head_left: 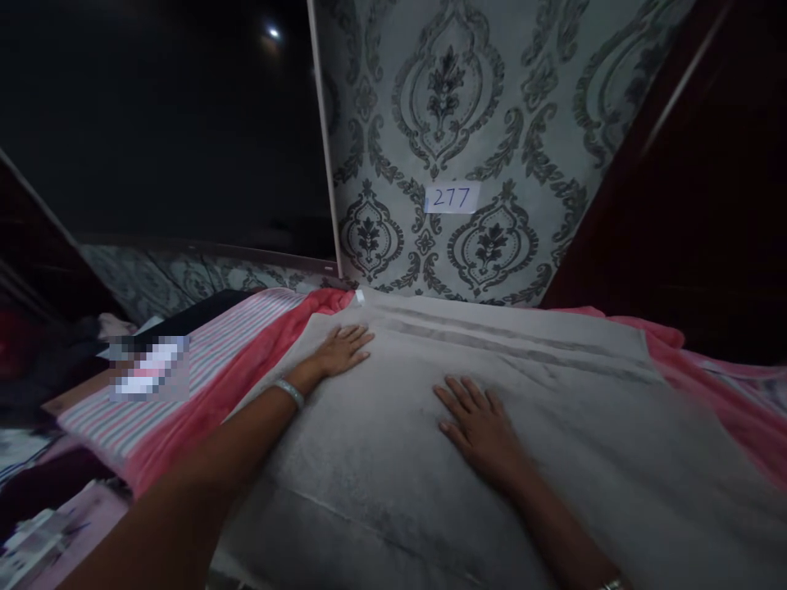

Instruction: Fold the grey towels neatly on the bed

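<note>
A large grey towel point(381, 426) with two darker bands near its far edge lies spread out before me. My left hand point(342, 351) rests flat on its far left part, fingers stretched, close to a small white tag point(360, 298) at the corner. Nearer the middle, my right hand point(476, 422) lies on the cloth with its fingers spread. Neither hand grips anything. Under the towel, a red-pink fleecy cloth point(246, 369) shows along the left side and at the right.
A striped cloth point(227, 340) lies left of the towel, partly under a blurred-out patch. Behind stand a big dark television point(166, 123) and a patterned wall point(443, 106) bearing a paper point(452, 197) marked 277. Dark red panels point(694, 205) rise at right. Clutter fills the lower left.
</note>
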